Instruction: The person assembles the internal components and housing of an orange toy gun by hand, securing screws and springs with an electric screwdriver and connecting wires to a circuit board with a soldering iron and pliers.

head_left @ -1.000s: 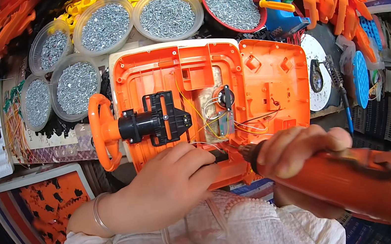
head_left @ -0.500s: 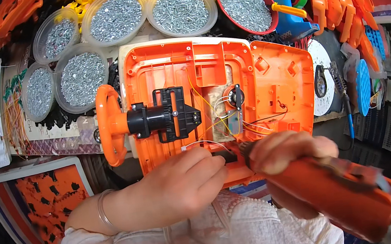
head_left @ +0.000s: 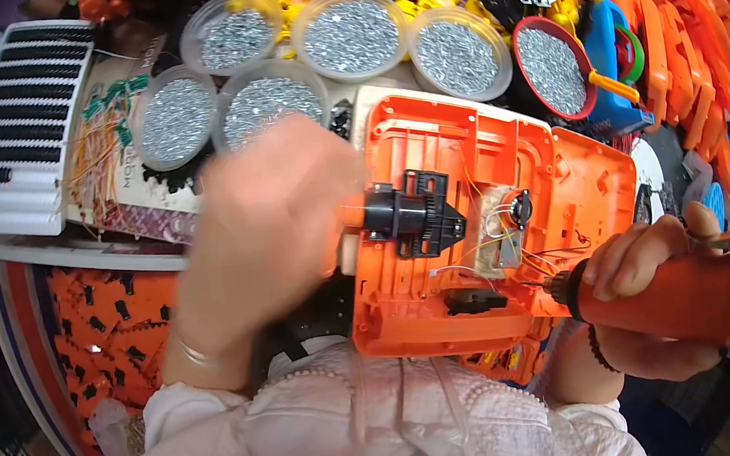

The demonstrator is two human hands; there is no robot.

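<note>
My right hand [head_left: 635, 257] is wrapped round a red-orange power screwdriver [head_left: 701, 297]. Its bit points left, over the near right part of an orange plastic housing [head_left: 396, 312]. My left hand [head_left: 284, 183] is smeared by motion beside the housing's left side, in front of the screw bowls; its fingers cannot be made out, and it hides the orange wheel. A black shaft with a slotted bracket [head_left: 419, 216] lies in the housing. Right of it are a small round speaker [head_left: 522, 208] and thin wires. Against the near wall sits a dark piece [head_left: 476, 300].
Clear bowls of screws [head_left: 352, 38] and a red bowl [head_left: 553, 71] of screws line the far side. A white tray of black rods [head_left: 29, 126] and loose wires [head_left: 108, 161] lie left. Orange parts fill a framed bin [head_left: 109, 329] at lower left; orange shells [head_left: 684, 43] are stacked right.
My left hand has moved from the housing's near edge up and left, over the wheel. The screwdriver has swung more level and right. The whole view has shifted and tilted.
</note>
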